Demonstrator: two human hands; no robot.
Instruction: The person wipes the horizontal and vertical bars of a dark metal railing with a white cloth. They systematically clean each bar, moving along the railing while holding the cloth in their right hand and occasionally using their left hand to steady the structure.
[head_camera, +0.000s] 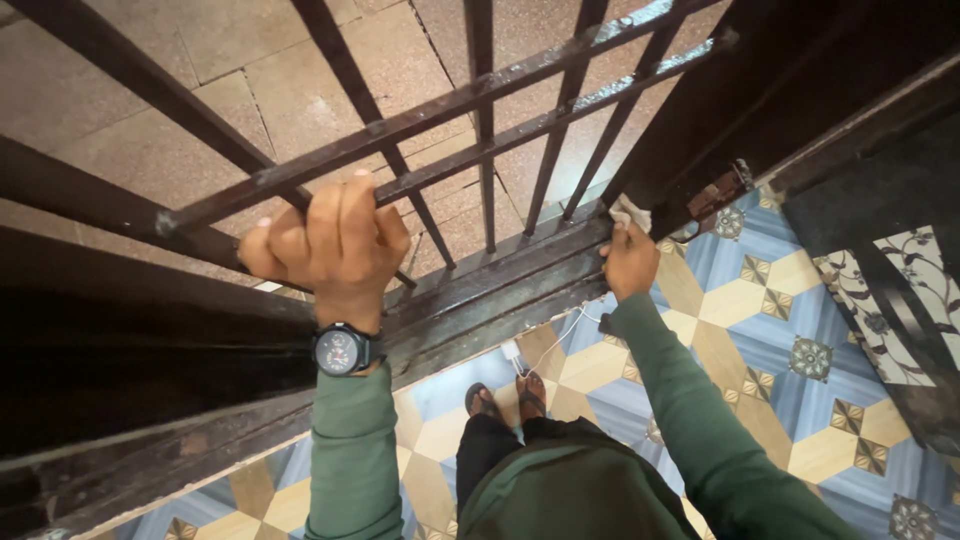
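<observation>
Two hands: left (335, 240) gripping gate bar (300, 180), right (628, 260) pressing cloth (630, 213)

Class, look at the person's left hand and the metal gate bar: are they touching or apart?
Touching. The head view shows the left hand with its fingers curled over the slanted gate bar, gripping it.

Left hand (335, 245) up on the crossbar (420, 120) of the barred gate (480, 150), watch (342, 352) on the wrist just below it. Right hand (630, 262) lower and to the right, pressing a cloth (630, 213) against the gate's bottom rail (500, 290), near the hinge (715, 195). Beneath the rail, two feet (505, 400) on the tiled floor (760, 320), a cable (555, 340) lying just beside them. Pavement (200, 110) beyond the bars.
</observation>
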